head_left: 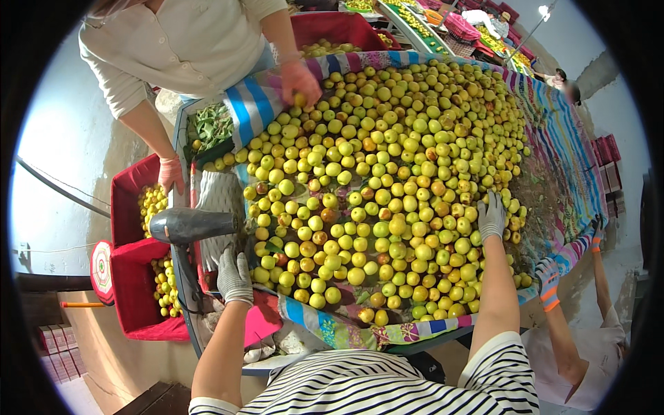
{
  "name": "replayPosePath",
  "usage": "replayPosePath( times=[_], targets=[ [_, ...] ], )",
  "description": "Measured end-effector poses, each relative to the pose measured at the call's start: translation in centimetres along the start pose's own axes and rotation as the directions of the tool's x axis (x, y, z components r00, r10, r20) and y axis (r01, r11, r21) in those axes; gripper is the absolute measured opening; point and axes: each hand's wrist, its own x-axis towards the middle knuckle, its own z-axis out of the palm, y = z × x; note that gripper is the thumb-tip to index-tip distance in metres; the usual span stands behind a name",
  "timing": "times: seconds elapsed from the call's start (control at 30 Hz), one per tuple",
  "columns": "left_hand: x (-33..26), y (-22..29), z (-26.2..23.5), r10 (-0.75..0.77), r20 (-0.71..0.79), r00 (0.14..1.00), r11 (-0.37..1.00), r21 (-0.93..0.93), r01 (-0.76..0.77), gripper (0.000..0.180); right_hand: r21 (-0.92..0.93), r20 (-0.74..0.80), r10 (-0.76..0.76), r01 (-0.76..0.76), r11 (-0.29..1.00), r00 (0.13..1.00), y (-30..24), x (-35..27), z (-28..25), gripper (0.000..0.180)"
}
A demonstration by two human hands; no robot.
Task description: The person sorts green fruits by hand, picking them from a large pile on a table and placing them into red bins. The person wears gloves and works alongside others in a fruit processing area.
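Note:
A broad heap of small round yellow-green fruits point(387, 200), jujubes by their look, some with brown-red patches, covers a cloth-lined sorting table. My right hand point(492, 218), in a grey glove, lies on the right part of the heap, fingers stretched forward against the fruits. Its palm side is hidden. My left hand point(234, 278), gloved alike, rests at the table's left end with fingers apart, nothing in them. It is beside the heap, just below a pale ridged chute point(218, 202) and a dark blower-shaped nozzle point(197, 225).
Across the table, a co-worker's pink-gloved hand point(301, 83) holds a fruit; the other glove point(171, 175) is near the red bins point(135, 207). Leaves fill a tray point(209, 126). At right, another person's striped glove point(548, 280) touches the striped cloth point(567, 173).

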Motion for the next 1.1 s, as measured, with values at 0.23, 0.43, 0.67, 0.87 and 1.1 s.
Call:
replayPosePath(
  times=[0.23, 0.43, 0.67, 0.87, 1.1],
  targets=[
    [-0.2, 0.1, -0.3, -0.003, -0.015, 1.000, 1.000, 0.008, 0.003, 0.048, -0.139, 0.029, -0.022, 0.026, 0.990, 0.999, -6.1, -1.5, 3.1, 0.072],
    [-0.2, 0.4, -0.3, -0.003, -0.004, 1.000, 1.000, -0.010, 0.003, 0.046, -0.357, 0.153, -0.185, 0.229, 0.906, 0.971, -14.4, -7.0, 1.4, 0.092],
    [-0.3, 0.5, -0.4, 0.000, -0.012, 1.000, 1.000, 0.001, 0.000, 0.047, -0.211, 0.048, -0.426, 0.426, 0.880, 0.903, -22.2, -14.0, 4.0, 0.077],
    [-0.3, -0.1, -0.1, 0.010, -0.017, 1.000, 1.000, -0.009, -0.010, 0.048, -0.031, 0.053, -0.599, 0.601, 0.799, 0.799, -26.0, -18.5, 5.0, 0.078],
    [-0.4, 0.1, -0.4, 0.027, -0.047, 0.999, 0.999, -0.029, -0.029, 0.046, 0.044, -0.022, -0.736, 0.737, 0.675, 0.676, -28.4, -23.3, 5.1, 0.066]
  ],
)
